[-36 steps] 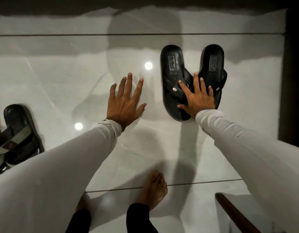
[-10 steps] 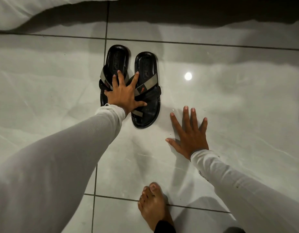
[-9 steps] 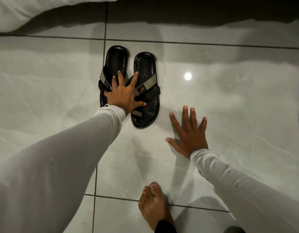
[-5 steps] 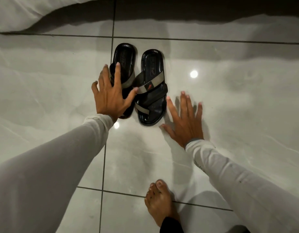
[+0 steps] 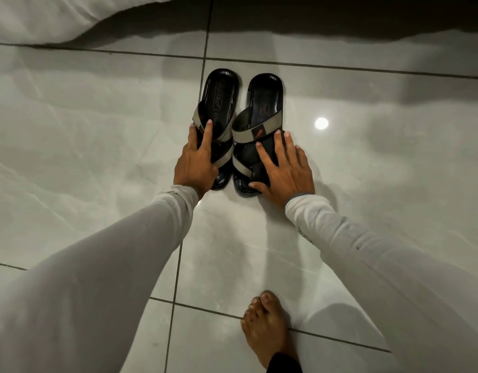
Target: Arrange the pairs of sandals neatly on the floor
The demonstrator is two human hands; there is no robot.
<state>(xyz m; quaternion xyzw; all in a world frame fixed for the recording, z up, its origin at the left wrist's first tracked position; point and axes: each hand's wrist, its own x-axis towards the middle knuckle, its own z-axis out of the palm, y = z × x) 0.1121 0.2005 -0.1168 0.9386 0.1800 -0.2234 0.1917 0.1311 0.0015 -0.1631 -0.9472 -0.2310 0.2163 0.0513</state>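
On the glossy tiled floor (image 5: 367, 184) the pair of strapped sandals (image 5: 240, 125) lies side by side, the left hand (image 5: 196, 162) gripping one's straps, the right hand (image 5: 283, 168) flat and unclenched on the other; light, stiff-soled, likely sliding easily, best pushed by straps.
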